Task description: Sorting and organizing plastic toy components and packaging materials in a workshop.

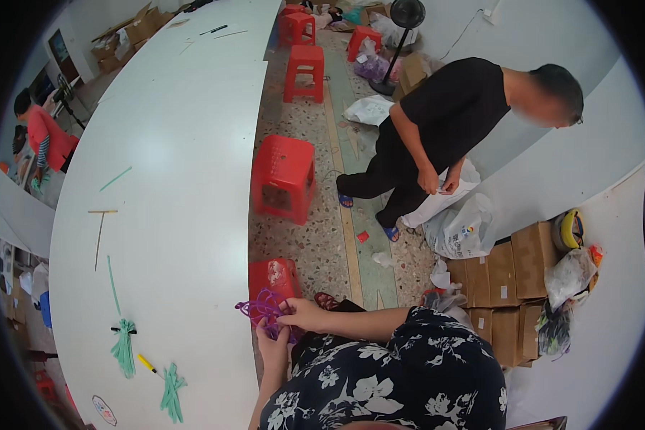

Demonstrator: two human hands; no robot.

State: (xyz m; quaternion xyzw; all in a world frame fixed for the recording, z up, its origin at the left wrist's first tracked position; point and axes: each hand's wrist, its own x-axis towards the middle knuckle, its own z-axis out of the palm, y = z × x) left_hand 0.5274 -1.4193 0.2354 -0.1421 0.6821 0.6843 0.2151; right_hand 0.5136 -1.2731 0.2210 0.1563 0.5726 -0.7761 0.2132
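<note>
A tangle of thin purple loops (262, 304), perhaps bent strips or wire, is held just past the table's right edge. My right hand (302, 315) grips it from the right with bent fingers. From below, my left hand (272, 345) pinches its lower part, thumb and fingertips close to those of the right. Part of the purple piece is hidden behind my fingers. Nearby on the white table (193, 287) lie two tied bundles of green strips (123, 350) (172, 393). Between them is a yellow pen-like tool (147, 363).
Farther up the table are loose green strips (115, 170) and thin brown sticks (99, 240). Red stools (285, 172) line its right side. A person in black (451, 107) stands at the right, near white sacks (462, 229) and stacked cardboard boxes (505, 272). Another person (46, 136) is far left.
</note>
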